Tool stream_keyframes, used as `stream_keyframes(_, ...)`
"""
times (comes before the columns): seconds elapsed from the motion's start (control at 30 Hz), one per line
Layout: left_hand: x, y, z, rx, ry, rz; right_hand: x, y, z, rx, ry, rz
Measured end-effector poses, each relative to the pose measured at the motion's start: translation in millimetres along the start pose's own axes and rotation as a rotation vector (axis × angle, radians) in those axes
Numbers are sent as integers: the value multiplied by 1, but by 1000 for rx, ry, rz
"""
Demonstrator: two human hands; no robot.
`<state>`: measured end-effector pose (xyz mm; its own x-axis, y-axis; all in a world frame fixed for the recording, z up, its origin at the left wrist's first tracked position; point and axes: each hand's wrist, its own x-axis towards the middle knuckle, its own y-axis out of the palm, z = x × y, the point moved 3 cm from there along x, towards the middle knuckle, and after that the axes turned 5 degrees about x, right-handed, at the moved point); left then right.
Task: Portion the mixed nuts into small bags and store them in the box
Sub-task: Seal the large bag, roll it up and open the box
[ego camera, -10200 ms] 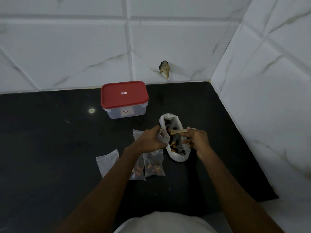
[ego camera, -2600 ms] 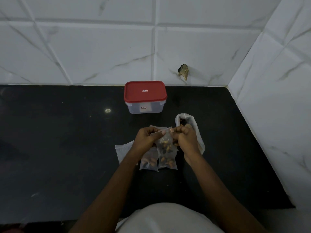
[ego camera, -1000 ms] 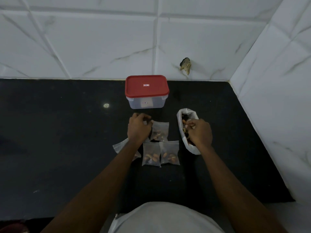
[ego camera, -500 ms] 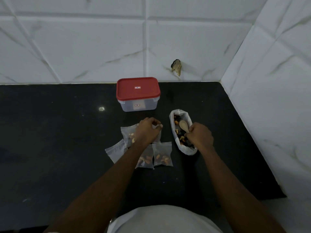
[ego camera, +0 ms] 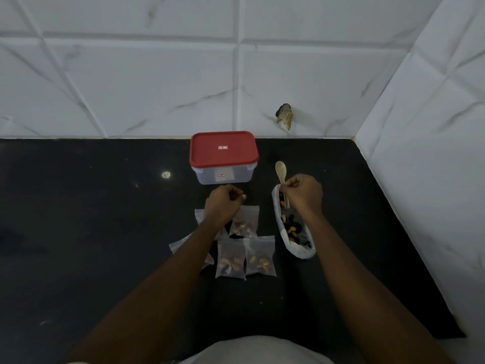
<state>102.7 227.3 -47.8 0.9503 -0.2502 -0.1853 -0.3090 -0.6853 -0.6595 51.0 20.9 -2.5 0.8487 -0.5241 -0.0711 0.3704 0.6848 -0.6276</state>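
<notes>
3 nut-filled small bags (ego camera: 231, 260) lie on the desk (ego camera: 105, 232), right hand (ego camera: 304, 195) pinches the spoon (ego camera: 280, 170), left hand (ego camera: 221, 206) curled, its hold unclear.

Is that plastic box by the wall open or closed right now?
Closed. The red lid sits flat on the clear box, covering its whole top with no gap showing.

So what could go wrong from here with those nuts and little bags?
The open bag of mixed nuts lies slack under the right hand, which holds the wooden spoon; a nudge could spill nuts onto the black counter. The left forearm lies over some of the small bags, so it might drag them.
</notes>
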Motion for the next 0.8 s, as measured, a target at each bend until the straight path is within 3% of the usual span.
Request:
stream_keyframes(0.33, 22, 5, 0, -29, -63, 132, 79, 46, 12, -342, -20, -28)
stream_keyframes(0.8, 25, 27, -11, -41, -73, 179, 96, 63, 3, -260, 7, 111)
